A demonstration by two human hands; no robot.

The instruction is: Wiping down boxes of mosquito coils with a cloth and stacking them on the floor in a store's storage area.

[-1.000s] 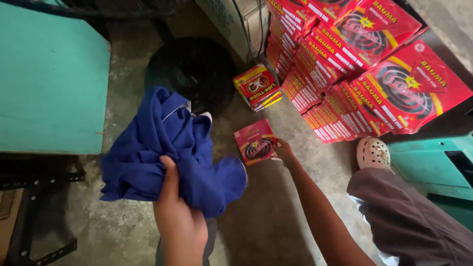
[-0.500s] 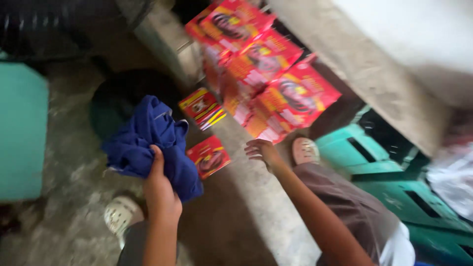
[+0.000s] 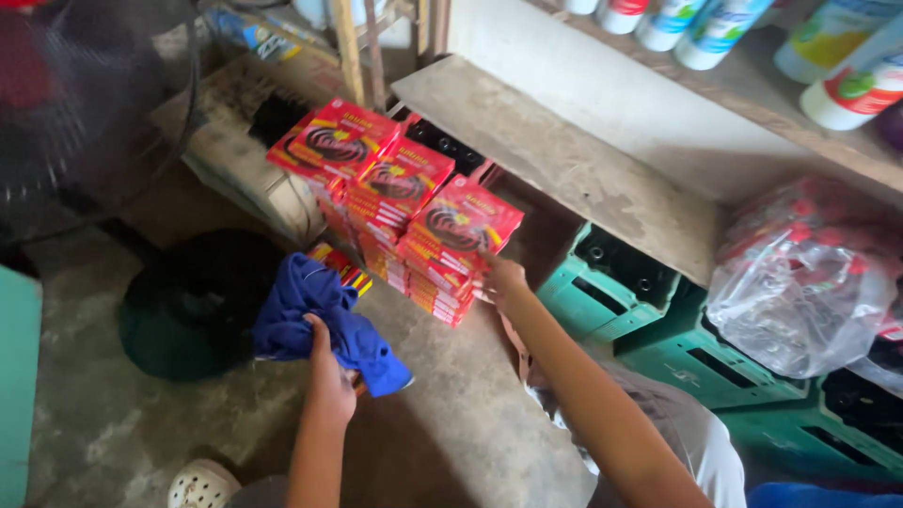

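Item: crumpled blue cloth (image 3: pixel 324 325), being gripped in the closed left hand (image 3: pixel 329 381) above the concrete floor (image 3: pixel 451 423), just beside the stacks. Item: flat red cardboard boxes (image 3: pixel 414 221) printed with a dark coil, lying in three leaning stacks against the floor's far edge; the count per stack is too dense to give. The right hand (image 3: pixel 503 282), a second ago holding one box low by the cloth, is now touching the nearest stack's right edge, fingers loosely spread, seemingly holding nothing; that box is no longer showing, so restacking appears to be progressing. One yellow-red box (image 3: pixel 343 266) is peeking from behind the cloth. Green plastic crates (image 3: pixel 649 301): at least three.
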